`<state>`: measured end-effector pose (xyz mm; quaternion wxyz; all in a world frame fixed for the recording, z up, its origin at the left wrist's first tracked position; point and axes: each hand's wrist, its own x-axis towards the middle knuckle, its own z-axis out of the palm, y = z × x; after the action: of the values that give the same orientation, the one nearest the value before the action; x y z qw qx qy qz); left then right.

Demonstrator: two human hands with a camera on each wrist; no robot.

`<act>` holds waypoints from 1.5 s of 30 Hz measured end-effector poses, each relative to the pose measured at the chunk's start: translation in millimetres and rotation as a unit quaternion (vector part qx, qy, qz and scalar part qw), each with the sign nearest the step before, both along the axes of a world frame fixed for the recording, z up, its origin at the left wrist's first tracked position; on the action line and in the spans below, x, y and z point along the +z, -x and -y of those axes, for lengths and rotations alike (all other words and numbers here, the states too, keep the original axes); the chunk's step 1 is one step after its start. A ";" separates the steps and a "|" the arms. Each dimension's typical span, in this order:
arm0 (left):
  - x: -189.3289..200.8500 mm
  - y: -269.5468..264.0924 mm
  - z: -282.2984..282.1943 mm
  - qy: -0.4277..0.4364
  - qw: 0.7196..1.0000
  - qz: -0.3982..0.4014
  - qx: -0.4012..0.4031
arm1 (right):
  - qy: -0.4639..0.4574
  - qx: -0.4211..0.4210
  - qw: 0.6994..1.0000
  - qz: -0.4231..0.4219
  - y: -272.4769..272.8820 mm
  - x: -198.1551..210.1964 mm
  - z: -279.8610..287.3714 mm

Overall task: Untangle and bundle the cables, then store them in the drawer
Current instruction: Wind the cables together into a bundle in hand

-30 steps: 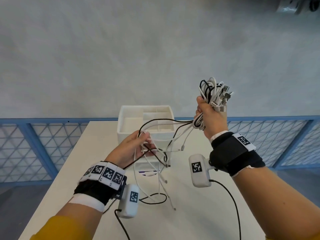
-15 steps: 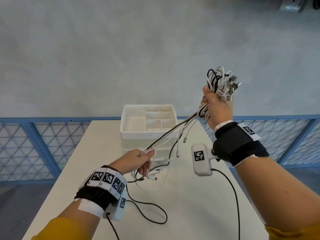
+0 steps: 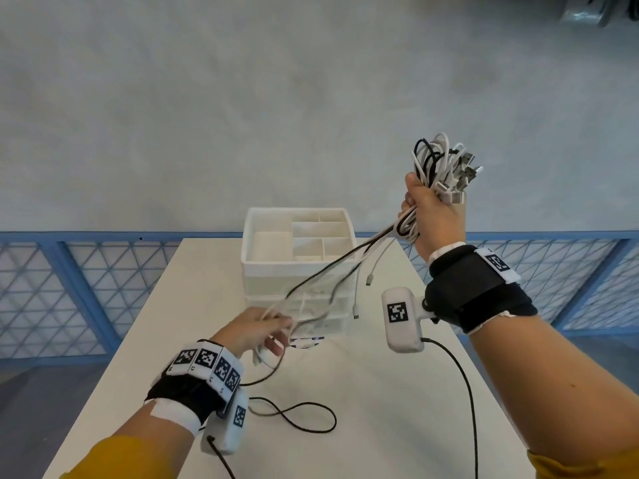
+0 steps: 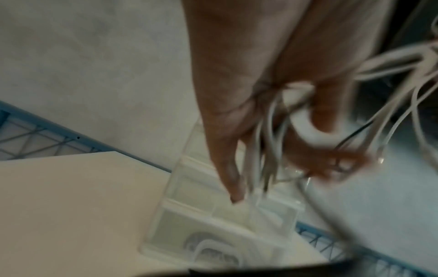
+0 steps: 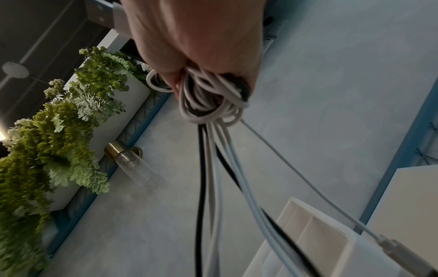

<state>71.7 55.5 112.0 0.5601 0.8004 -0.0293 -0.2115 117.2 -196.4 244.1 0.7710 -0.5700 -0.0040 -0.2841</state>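
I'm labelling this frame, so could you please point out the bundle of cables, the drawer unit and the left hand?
bundle of cables (image 3: 444, 167), head view, on the looped cords above the fist.
drawer unit (image 3: 266, 271), head view, on its white front wall.
left hand (image 3: 250, 328), head view, on the back of the hand.

Head view looks down over table (image 3: 345, 426) – wrist views sit close behind each hand, both sharing the drawer box (image 4: 213, 224) and cables (image 5: 208, 168).

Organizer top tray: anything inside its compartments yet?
In the head view the white organizer shows bare white compartments on top; no cable lies in them. The stretched cables cross in front of its near right corner, hiding a little there. The drawers below are too blurred to judge.
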 end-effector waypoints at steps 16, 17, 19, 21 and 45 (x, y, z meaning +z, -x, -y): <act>-65.7 -0.5 -31.7 -0.263 0.952 -0.045 0.151 | -0.042 -0.024 0.999 -0.003 0.6 9.6 1.7; -60.7 1.6 -29.3 -0.259 0.956 -0.051 0.129 | -0.049 -0.024 0.999 0.001 0.4 9.1 0.8; -44.9 2.9 -19.8 -0.197 0.974 -0.014 0.107 | -0.056 -0.027 0.998 0.004 0.8 9.1 -1.7; -24.4 3.3 -4.6 -0.099 0.983 0.092 0.124 | -0.033 -0.034 0.999 0.004 1.1 9.2 -4.8; -110.3 15.5 -20.7 -0.193 0.953 -0.134 0.193 | -0.059 -0.059 0.996 0.016 15.3 31.8 8.4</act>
<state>56.2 76.2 1.7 0.4234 0.8480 0.2424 -0.2070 101.9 -204.8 275.9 0.7853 -0.5179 0.0344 -0.3376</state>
